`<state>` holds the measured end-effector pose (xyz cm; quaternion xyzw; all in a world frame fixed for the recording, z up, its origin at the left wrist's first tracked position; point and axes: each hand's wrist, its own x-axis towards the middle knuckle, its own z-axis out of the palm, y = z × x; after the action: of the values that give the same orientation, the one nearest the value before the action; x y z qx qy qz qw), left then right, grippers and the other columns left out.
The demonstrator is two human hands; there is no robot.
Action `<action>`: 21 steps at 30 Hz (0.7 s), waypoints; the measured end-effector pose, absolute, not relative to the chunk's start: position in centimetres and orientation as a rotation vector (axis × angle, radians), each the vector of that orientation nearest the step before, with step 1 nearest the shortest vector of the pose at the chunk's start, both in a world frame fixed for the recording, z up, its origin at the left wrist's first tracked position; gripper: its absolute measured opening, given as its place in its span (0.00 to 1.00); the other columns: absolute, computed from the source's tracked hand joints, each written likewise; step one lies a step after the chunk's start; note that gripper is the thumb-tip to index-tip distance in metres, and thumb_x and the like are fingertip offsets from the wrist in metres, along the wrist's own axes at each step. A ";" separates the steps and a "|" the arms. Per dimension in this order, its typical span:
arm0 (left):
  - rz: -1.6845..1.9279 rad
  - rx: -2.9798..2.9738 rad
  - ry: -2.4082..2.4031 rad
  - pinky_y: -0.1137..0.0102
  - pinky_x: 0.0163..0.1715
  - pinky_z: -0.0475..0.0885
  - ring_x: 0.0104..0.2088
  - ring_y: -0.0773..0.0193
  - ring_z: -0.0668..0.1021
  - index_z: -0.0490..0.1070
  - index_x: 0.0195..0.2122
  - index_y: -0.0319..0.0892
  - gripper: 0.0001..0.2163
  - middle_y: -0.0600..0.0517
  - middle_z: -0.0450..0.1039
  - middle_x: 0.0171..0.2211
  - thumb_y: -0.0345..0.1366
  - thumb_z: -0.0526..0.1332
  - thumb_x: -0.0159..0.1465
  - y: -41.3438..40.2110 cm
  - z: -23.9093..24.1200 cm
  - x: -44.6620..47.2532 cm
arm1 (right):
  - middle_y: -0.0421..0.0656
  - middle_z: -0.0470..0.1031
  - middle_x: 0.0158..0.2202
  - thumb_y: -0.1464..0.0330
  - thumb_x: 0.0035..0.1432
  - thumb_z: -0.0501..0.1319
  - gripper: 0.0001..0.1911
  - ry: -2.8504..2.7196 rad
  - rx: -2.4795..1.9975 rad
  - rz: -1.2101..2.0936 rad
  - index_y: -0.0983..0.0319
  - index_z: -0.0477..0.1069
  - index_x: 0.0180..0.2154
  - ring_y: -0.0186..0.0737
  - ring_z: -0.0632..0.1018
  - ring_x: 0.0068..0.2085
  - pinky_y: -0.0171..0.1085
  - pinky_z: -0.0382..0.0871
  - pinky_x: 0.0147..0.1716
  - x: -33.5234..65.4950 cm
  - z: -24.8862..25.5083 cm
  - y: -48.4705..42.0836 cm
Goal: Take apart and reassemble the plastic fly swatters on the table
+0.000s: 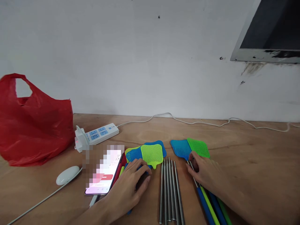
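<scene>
My left hand rests palm down with fingers apart and bent over a pile of mesh fly swatter heads. A yellow-green swatter head and a blue swatter head show beyond its fingertips. Several bare metal rods lie side by side between my hands. My right hand closes thumb and fingers around thin metal shafts, which run into blue and green handles. Just past it lie another blue swatter head and a bright green swatter head.
Left of my left hand lies a lit phone with a cable plugged in. Farther left are a white oval device, a power strip and a red plastic bag. A white cord runs along the wall.
</scene>
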<state>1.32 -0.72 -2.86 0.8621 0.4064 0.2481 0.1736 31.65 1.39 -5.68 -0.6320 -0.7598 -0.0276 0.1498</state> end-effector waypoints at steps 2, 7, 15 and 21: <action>0.707 2.445 1.154 0.58 0.46 0.71 0.46 0.54 0.73 0.69 0.43 0.47 0.07 0.49 0.70 0.44 0.33 0.52 0.71 -0.7 -2.9 1.3 | 0.38 0.73 0.26 0.65 0.62 0.55 0.04 -2.174 -1.825 -0.119 0.57 0.65 0.35 0.42 0.76 0.26 0.36 0.54 0.24 31.6 -5.4 1.4; 0.718 2.446 1.147 0.59 0.46 0.71 0.46 0.54 0.73 0.69 0.43 0.47 0.07 0.48 0.70 0.44 0.32 0.52 0.71 -0.6 -2.9 1.3 | 0.50 0.76 0.39 0.54 0.60 0.58 0.14 -2.076 -1.894 -0.478 0.59 0.66 0.36 0.56 0.78 0.40 0.42 0.64 0.31 31.9 -4.5 1.1; 0.717 2.469 1.145 0.59 0.47 0.72 0.46 0.55 0.74 0.70 0.43 0.47 0.07 0.49 0.71 0.44 0.32 0.53 0.70 -0.8 -2.9 1.3 | 0.55 0.75 0.42 0.45 0.59 0.54 0.26 -2.057 -2.148 -0.437 0.61 0.67 0.42 0.53 0.79 0.28 0.39 0.55 0.23 32.5 -4.7 0.8; 0.740 2.460 1.154 0.60 0.45 0.72 0.45 0.54 0.74 0.71 0.42 0.47 0.08 0.48 0.71 0.43 0.33 0.52 0.70 -0.6 -2.8 1.3 | 0.46 0.73 0.37 0.65 0.57 0.58 0.06 -2.141 -1.912 -0.269 0.59 0.65 0.36 0.46 0.77 0.29 0.37 0.54 0.26 31.6 -4.8 0.8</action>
<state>1.31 -0.65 -2.82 0.8619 0.4044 0.2594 0.1620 31.59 0.79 -4.84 -0.6577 -0.7364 -0.0925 0.1289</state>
